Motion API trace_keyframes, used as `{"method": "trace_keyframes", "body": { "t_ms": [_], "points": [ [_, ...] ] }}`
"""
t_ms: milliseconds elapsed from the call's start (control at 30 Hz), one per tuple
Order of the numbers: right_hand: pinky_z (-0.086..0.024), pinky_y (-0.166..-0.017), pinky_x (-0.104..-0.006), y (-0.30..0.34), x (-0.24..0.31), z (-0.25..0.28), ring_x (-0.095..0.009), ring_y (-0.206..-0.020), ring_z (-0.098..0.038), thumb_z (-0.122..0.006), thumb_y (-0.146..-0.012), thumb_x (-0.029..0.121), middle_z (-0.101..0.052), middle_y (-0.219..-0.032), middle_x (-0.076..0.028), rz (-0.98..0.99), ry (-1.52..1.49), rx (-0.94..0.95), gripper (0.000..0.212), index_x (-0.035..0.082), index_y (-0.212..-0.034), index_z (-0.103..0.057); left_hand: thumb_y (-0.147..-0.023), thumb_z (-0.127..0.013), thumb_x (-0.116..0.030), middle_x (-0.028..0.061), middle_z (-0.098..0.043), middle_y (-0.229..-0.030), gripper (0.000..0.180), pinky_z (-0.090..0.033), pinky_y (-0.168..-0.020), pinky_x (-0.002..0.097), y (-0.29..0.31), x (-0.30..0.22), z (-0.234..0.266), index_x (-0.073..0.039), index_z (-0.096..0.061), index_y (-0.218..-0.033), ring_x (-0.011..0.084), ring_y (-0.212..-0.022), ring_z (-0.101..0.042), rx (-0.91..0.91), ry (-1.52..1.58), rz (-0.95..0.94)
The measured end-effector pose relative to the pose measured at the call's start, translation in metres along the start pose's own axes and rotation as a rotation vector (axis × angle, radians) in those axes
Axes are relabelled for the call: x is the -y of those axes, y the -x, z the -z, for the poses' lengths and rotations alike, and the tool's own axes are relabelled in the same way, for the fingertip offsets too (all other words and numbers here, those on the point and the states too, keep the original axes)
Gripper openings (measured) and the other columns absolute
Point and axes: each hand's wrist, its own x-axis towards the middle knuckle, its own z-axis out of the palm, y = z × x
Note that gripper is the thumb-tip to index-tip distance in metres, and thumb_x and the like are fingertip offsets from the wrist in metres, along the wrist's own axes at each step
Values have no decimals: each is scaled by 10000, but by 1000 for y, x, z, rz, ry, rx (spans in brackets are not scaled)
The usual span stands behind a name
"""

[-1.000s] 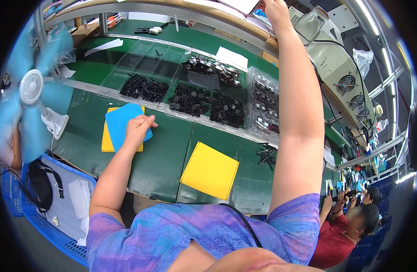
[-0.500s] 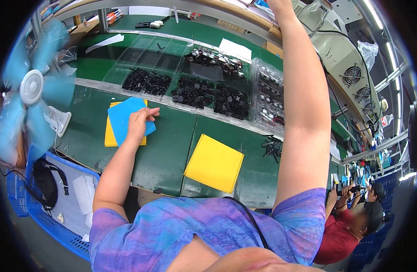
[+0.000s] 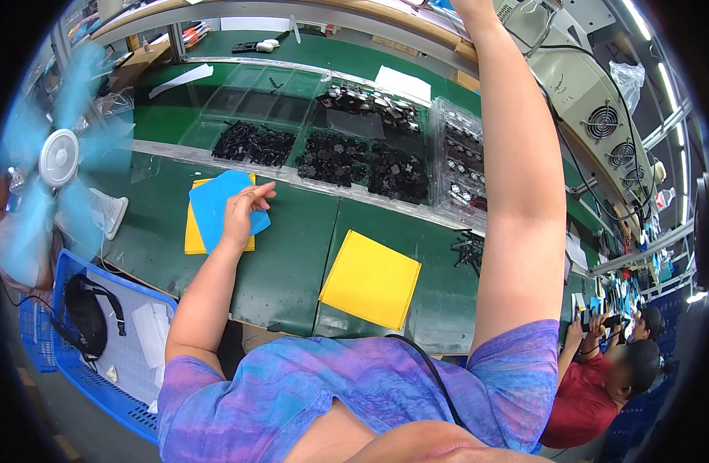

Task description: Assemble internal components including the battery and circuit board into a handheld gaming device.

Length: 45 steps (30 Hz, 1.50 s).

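My left hand (image 3: 245, 212) is over a blue sheet (image 3: 216, 210), its fingers loosely apart and pointing right, with nothing seen between them. Under that sheet, turned at a different angle, is a yellow sheet or stack (image 3: 194, 235). A second stack of yellow sheets (image 3: 371, 279) lies on the green table to the right of it, untouched. My right arm stretches far forward to the shelf over the table. Only the base of my right hand (image 3: 470, 8) shows at the top edge; its fingers are cut off.
Clear trays hold small black parts (image 3: 250, 144), and another clear tray (image 3: 459, 162) stands beside my right arm. Loose black pieces (image 3: 468, 248) lie near that arm. A blue fan (image 3: 59, 158) spins at left above a blue crate (image 3: 111, 390). Co-workers (image 3: 594, 393) are at right.
The whole view has shifted slightly. My left hand stays over the blue sheet, its fingers a little more raised and spread. My right arm remains stretched toward the shelf.
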Motion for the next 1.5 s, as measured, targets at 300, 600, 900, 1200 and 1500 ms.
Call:
{"method": "trace_keyframes", "body": {
  "t_ms": [300,600,900,1200,1500],
  "points": [
    [-507,-588,-288,-3,-5,1,-162,-711,-653,-469,-979,108,-682,-858,-80,41,-27,12,272,-8,-1119,-671,-1013,-495,-229,80,-692,-1024,377,-473,-805,276,0,-3,-3,37,-763,-1028,142,-852,-593,-18,-198,-36],
    [-501,-581,-282,-3,-2,-1,-159,-702,-645,-476,-975,102,-676,-851,-80,19,-28,-1,264,-10,-1105,-677,-991,-408,-202,99,-698,-1091,422,-479,-802,282,-2,0,4,9,-743,-1137,142,-853,-577,-69,20,8],
    [-498,-577,-278,-9,-12,4,-155,-690,-636,-483,-973,108,-672,-842,-76,57,-9,6,263,-8,-1106,-677,-1021,-339,-275,97,-684,-1100,521,-473,-809,282,-4,2,-1,-28,-532,-1436,127,-843,-560,-7,181,6],
    [-498,-574,-286,-3,-5,0,-161,-689,-643,-477,-976,114,-672,-834,-79,27,-43,22,260,-4,-1105,-669,-1028,-330,-255,93,-684,-1079,507,-474,-804,281,-3,3,2,-23,-542,-1426,123,-836,-557,-32,152,12],
    [-492,-573,-283,-7,-11,1,-162,-699,-641,-474,-975,110,-671,-848,-80,22,-72,23,263,-2,-1121,-663,-995,-330,-257,105,-692,-1083,510,-466,-802,289,-3,6,3,-6,-663,-1288,137,-837,-555,-59,88,-14]
  ]
}}
